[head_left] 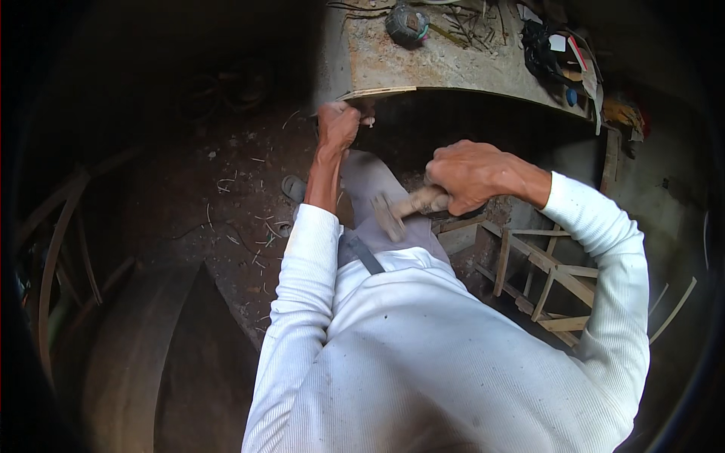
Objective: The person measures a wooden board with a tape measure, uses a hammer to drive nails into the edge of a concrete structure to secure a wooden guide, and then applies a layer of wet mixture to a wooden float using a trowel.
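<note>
My right hand (pixel 467 172) is wrapped around the wooden handle of a hammer (pixel 419 201). Its blurred metal head (pixel 388 217) hangs above my thigh, pointing toward my left forearm. My left hand (pixel 338 125) is curled at the near left corner of a concrete bench (pixel 447 71). A thin pale wooden strip (pixel 385 92) runs along the bench edge just beyond that fist. Something small and white shows beside the fingers, too small to name. What the fingers enclose is hidden. A dark flat strip (pixel 366 255) lies at my waist.
On the bench are a dark rounded container (pixel 406 25), scattered nail-like pieces (pixel 467 25) and a black plastic bag (pixel 538 48). Wooden frames (pixel 544 260) stand to my right. Curved wooden pieces (pixel 59 243) and a large sheet (pixel 136 351) are at left. Thin offcuts litter the floor (pixel 226 187).
</note>
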Demonstrator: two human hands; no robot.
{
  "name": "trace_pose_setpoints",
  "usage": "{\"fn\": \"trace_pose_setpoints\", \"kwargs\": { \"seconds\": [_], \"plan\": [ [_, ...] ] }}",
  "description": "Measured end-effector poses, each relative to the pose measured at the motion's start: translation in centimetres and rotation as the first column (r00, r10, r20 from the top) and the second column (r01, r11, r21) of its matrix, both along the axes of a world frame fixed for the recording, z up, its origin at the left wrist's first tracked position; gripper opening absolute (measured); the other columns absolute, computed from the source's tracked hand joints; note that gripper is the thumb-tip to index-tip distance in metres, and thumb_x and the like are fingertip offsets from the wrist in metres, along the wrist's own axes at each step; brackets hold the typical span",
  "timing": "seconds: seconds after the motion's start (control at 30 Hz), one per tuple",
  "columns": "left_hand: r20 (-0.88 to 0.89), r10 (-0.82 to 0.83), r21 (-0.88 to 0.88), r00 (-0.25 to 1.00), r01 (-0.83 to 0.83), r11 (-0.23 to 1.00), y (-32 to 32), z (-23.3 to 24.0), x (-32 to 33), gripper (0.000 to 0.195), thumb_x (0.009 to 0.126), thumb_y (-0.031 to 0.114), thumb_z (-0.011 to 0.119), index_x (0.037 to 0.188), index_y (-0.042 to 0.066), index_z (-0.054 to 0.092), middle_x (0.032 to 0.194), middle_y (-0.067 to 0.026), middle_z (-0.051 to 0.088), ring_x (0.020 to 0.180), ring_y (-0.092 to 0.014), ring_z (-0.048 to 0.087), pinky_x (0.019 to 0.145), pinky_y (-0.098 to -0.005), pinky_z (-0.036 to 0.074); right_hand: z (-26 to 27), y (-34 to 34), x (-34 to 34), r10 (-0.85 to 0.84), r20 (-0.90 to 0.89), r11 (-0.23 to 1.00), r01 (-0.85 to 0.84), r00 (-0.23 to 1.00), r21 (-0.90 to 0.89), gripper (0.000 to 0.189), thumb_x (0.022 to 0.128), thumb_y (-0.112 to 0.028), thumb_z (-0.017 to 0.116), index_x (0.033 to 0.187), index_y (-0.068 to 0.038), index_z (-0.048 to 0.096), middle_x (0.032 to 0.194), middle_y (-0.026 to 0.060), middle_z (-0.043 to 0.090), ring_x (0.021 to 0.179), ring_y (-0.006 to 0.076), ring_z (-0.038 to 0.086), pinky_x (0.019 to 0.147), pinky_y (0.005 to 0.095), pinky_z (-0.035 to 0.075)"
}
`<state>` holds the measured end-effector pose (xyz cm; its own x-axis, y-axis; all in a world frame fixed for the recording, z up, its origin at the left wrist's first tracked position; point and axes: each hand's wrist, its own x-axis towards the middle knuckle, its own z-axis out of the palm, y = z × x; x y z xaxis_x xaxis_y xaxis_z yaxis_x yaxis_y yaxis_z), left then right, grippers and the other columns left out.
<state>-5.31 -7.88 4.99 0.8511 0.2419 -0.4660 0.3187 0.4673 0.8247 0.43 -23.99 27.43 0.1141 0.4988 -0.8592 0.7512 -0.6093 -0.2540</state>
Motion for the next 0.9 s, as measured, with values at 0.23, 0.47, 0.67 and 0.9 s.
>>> {"fn": "trace_pose_setpoints", "kwargs": {
  "seconds": [0.23,0.47,0.67,0.9],
  "plan": [
    [-0.048,-0.061,0.100,0.997,0.066,0.993,-0.2,-0.3,-0.6,0.024,0.079,-0.002,0.057,0.085,-0.011,0.078,0.081,-0.0155,0.076,0.071,-0.021,0.072,0.067,-0.0313,0.056,0.0,0.2,1.3,-0.220,0.082,0.972,0.211,0.972,0.105,0.028,0.084,-0.022,0.080,0.095,0.003,0.076,0.084,0.0251,0.073,0.081,0.0420,0.073,0.074,0.0516,0.057],
    [-0.093,-0.096,0.117,0.991,0.106,0.987,0.7,-1.2,-0.2,0.024,0.076,-0.001,0.057,0.083,-0.010,0.079,0.077,-0.0135,0.077,0.072,-0.021,0.072,0.070,-0.0322,0.056,0.2,1.2,3.0,-0.150,0.138,0.987,0.140,0.979,0.078,0.025,0.080,-0.021,0.080,0.094,0.000,0.077,0.087,0.0241,0.074,0.088,0.0415,0.073,0.078,0.0497,0.059],
    [-0.131,-0.115,0.243,0.985,0.145,0.959,0.4,-0.9,-0.2,0.021,0.075,0.006,0.061,0.077,-0.005,0.079,0.073,-0.0115,0.074,0.071,-0.017,0.067,0.066,-0.0302,0.050,0.7,2.1,2.2,-0.024,0.072,0.999,0.026,0.997,-0.020,0.029,0.084,-0.027,0.081,0.094,-0.001,0.078,0.091,0.0245,0.072,0.095,0.0403,0.072,0.080,0.0503,0.058],
    [-0.132,-0.121,0.304,0.984,0.157,0.940,1.0,-2.1,-0.8,0.022,0.072,0.008,0.062,0.076,-0.004,0.080,0.071,-0.0107,0.071,0.070,-0.017,0.063,0.064,-0.0324,0.047,-0.2,0.9,1.6,-0.065,0.201,0.952,0.001,0.977,0.305,0.026,0.084,-0.024,0.078,0.091,0.001,0.077,0.092,0.0222,0.076,0.088,0.0431,0.074,0.078,0.0502,0.059]
  ]
}}
